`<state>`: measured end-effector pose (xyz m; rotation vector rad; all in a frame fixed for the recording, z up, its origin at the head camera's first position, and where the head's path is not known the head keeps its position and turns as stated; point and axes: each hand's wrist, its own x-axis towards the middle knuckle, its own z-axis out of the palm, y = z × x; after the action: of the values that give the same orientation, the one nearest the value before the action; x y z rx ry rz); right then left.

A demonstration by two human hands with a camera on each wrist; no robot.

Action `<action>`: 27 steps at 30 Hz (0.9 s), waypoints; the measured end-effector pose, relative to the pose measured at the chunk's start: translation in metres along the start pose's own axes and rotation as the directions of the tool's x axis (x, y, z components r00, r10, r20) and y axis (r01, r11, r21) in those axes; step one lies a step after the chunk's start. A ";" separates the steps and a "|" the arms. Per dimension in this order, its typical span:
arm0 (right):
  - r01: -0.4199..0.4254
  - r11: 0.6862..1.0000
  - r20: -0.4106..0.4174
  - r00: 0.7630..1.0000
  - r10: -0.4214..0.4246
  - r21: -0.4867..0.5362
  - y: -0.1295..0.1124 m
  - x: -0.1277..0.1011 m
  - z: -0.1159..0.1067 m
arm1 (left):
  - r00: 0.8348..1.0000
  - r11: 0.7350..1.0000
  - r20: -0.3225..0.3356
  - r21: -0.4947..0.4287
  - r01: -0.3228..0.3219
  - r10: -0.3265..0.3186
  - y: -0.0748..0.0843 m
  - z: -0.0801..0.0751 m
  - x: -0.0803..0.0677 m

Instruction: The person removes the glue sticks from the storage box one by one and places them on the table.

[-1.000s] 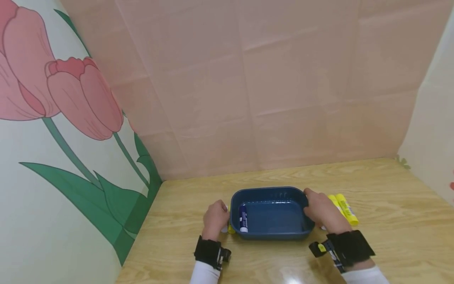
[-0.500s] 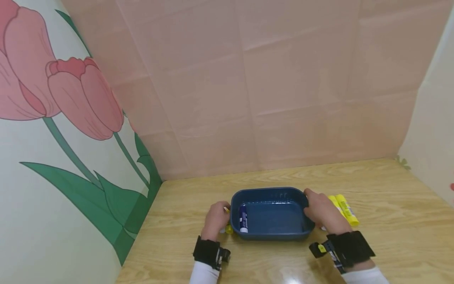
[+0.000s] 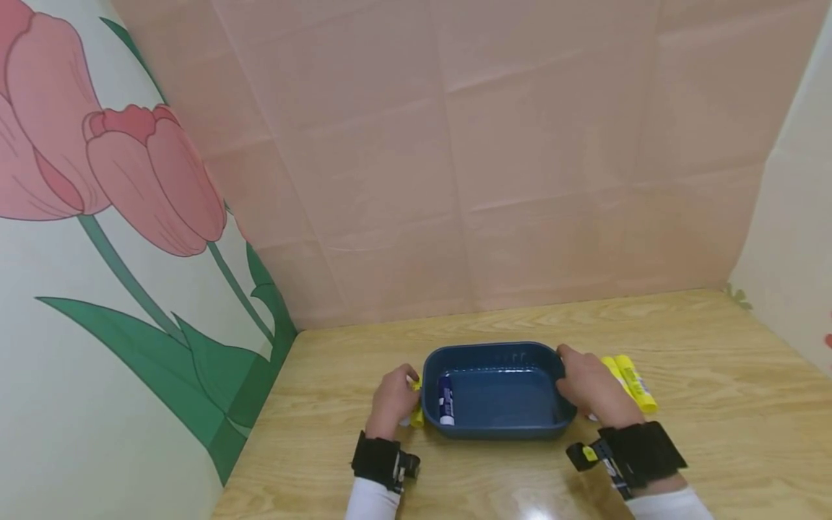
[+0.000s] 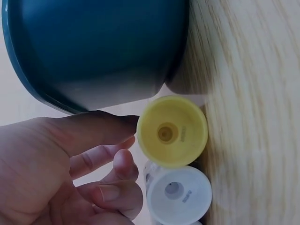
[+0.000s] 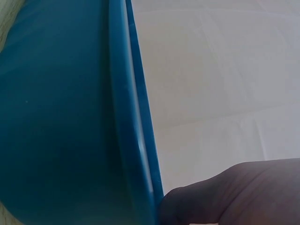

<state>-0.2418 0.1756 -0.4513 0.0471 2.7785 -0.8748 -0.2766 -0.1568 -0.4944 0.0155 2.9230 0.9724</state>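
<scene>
Your left hand [image 3: 392, 401] had hold of a yellow glue stick [image 3: 417, 410] just outside the left wall of the dark blue tray [image 3: 497, 352], on the counter [image 3: 715, 404]. Half a second earlier only the stick's low yellow end showed below the hand; at this moment a yellow tip also showed by your thumb, so the stick had shifted a little in your fingers. It lay roughly front to back, long axis parallel to the tray's short side. The left wrist view met it end on: a round yellow cap [image 4: 172, 131] with your thumb [image 4: 93, 129] pressed to its side and the other fingers curled, and a white cap [image 4: 178, 195] just beside it; what that belonged to was cut off. Most of the stick's body was hidden behind your hand.

Your right hand [image 3: 588, 390] gripped the tray's right rim, unmoved. A blue glue stick [image 3: 445, 399] lay inside the tray along its left wall. Two yellow glue sticks [image 3: 629, 383] lay side by side right of the tray.
</scene>
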 end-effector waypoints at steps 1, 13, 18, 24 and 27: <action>0.000 1.000 -0.001 1.000 0.000 0.001 0.000 0.000 0.000 | 1.000 1.000 0.005 0.001 0.001 -0.001 0.000 0.000 0.000; 0.000 1.000 0.007 1.000 0.000 0.000 -0.001 0.001 -0.001 | 1.000 1.000 0.024 0.024 -0.013 0.012 0.000 0.000 0.001; -0.015 1.000 0.014 1.000 0.015 0.000 -0.001 0.002 -0.001 | 1.000 1.000 0.023 0.026 -0.005 0.005 0.000 -0.001 0.002; -0.014 1.000 0.013 1.000 0.014 0.003 0.001 0.003 0.000 | 1.000 0.999 0.015 0.036 -0.007 0.007 -0.001 0.001 0.001; -0.012 1.000 0.014 1.000 0.012 0.001 0.001 0.003 0.001 | 1.000 0.999 -0.006 0.044 -0.014 0.014 -0.002 0.002 0.001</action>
<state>-0.2444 0.1760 -0.4530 0.0578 2.7616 -0.8707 -0.2778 -0.1565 -0.4972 0.0349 2.9533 0.9110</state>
